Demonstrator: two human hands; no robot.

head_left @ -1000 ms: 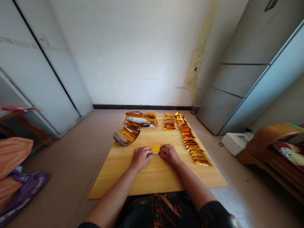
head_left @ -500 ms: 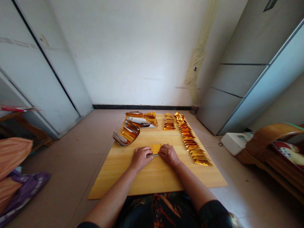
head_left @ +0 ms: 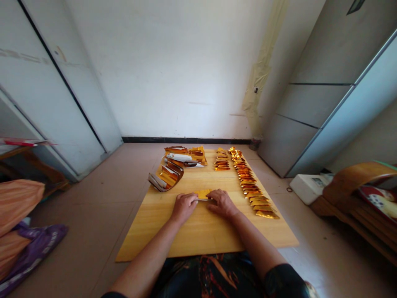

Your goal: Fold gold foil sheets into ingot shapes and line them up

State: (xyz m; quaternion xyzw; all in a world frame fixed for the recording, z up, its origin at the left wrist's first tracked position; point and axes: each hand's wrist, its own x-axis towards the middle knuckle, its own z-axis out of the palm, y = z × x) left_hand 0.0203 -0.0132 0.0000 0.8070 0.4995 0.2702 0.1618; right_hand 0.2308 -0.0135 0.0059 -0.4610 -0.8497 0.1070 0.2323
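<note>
Between my hands, near the middle of the wooden board, lies a sheet of gold foil paper with its near edge folded up. My left hand grips the left end of that fold, fingers closed on it. At the right end, my right hand pinches the sheet with bent fingers. On the right side runs a long row of folded gold paper pieces, overlapping one another. A shorter row of folded gold pieces sits at the back.
At the back left of the board are stacked gold paper sheets and a curled bundle of sheets. A grey refrigerator and a white box stand right. Plastic bags lie on the left floor.
My right hand's fingers have shifted slightly along the fold and bent differently. More of the pale folded edge shows between the hands. The whole view has moved a little.
</note>
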